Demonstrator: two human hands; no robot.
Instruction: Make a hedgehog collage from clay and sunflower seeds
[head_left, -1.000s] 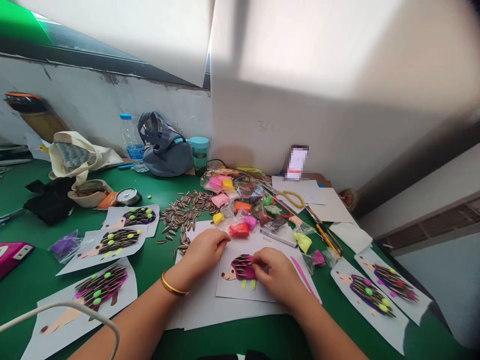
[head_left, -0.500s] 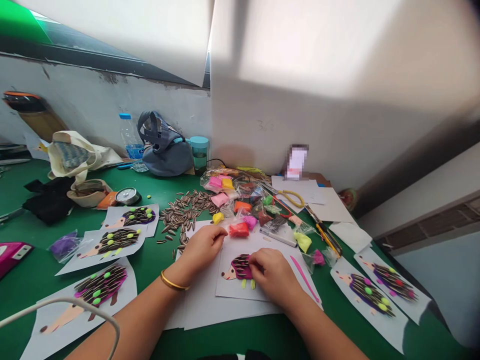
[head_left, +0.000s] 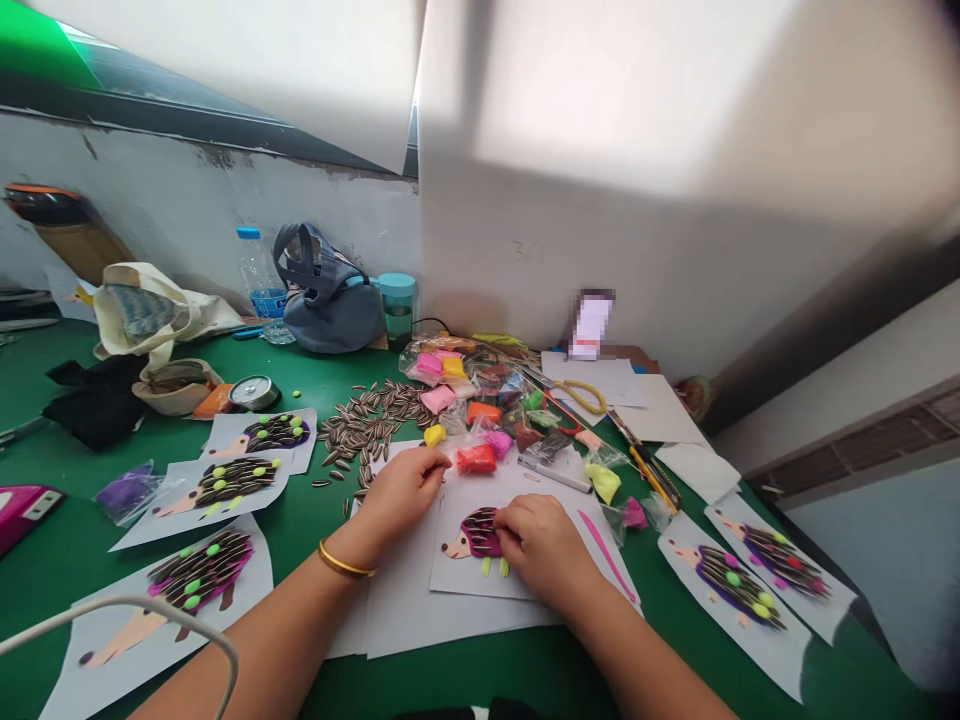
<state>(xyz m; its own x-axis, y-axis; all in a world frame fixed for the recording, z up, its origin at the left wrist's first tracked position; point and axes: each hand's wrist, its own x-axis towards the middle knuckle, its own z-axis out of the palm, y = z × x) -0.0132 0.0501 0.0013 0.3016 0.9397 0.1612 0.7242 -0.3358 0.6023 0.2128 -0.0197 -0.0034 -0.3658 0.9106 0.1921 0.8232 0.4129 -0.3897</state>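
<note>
A clay hedgehog [head_left: 474,535] with a magenta body, peach face, yellow-green feet and dark sunflower seeds lies on a white sheet [head_left: 459,580] in front of me. My right hand [head_left: 540,540] covers its rear end, thumb and fingers pinched at its back; whatever they hold is hidden. My left hand [head_left: 409,490] rests at the sheet's upper left edge, fingers curled together, their contents not visible. A pile of sunflower seeds [head_left: 375,420] lies just beyond it. On the sheet's right side is a strip of pink clay [head_left: 606,555].
Bags of coloured clay [head_left: 480,410] spread behind the sheet, with a silver marker [head_left: 555,474] and yellow-handled scissors [head_left: 581,395]. Seed hedgehog pictures lie left [head_left: 187,580] and right [head_left: 739,590]. A pale cable [head_left: 150,604] crosses the lower left. A blue bag [head_left: 334,310] stands by the wall.
The right hand stays pinched at the hedgehog's back, with only a very slight shift. The left hand keeps its place, and the view has drifted slightly.
</note>
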